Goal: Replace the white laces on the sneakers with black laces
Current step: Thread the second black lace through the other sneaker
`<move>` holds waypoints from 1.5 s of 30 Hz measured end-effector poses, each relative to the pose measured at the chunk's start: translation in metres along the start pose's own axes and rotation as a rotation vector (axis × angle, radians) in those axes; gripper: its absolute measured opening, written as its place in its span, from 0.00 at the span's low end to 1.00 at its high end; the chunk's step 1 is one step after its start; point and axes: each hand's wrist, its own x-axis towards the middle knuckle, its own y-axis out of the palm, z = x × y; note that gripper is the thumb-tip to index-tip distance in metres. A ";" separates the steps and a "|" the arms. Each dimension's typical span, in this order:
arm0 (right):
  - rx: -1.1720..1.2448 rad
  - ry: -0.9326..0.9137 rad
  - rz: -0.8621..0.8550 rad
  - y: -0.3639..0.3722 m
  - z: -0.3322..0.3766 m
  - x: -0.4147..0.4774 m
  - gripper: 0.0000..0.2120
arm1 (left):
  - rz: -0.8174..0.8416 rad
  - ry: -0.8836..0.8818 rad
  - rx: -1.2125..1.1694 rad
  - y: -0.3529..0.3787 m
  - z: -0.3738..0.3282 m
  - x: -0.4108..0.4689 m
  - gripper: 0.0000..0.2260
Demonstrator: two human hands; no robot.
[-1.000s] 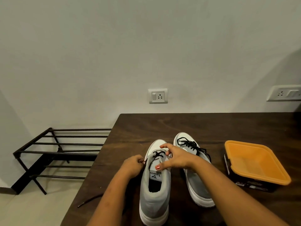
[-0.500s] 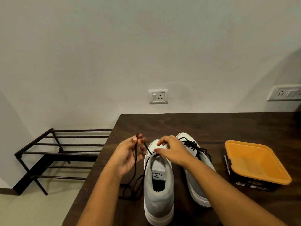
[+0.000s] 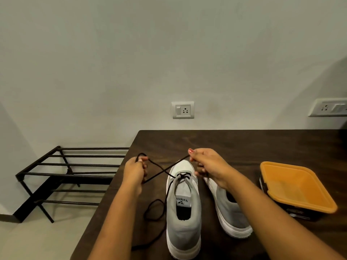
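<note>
Step in hand: looks like drawing the black lace (image 3: 164, 171) snug through the eyelets nearest the toe of the left sneaker (image 3: 183, 203) – only those seem threaded so far.
Doing it well: I'd pull both ends out evenly so they finish the same length, keep the strands flat where they cross, and steady the shoe so it doesn't slide on the table (image 3: 225, 143).
Left hand (image 3: 136, 169): raised to the left of the toe, fingers curled tight, pinching one end of the lace; a small loop stands up above the knuckles.
Right hand (image 3: 208, 166): raised just beyond the toe on the right, fingers curled, pinching the other end.
Lace: the two strands cross in the air over the toe – the slack trails down onto the table left of the shoe.
Right sneaker (image 3: 231, 209): beside its mate, its lacing hidden behind the right arm.
Nearby: an orange tub (image 3: 294, 186) at the right of the table, a shoe rack (image 3: 65, 173) on the floor to the left.
</note>
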 end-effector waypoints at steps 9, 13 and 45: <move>-0.092 -0.009 -0.184 -0.017 -0.010 0.002 0.12 | -0.043 -0.189 0.930 -0.028 0.028 0.014 0.26; -0.307 -0.122 -0.112 -0.004 -0.012 0.003 0.10 | -0.140 0.162 1.209 -0.015 0.014 -0.004 0.30; -0.318 0.342 -0.119 -0.003 -0.045 0.016 0.14 | 0.103 0.903 1.375 0.055 0.022 -0.032 0.12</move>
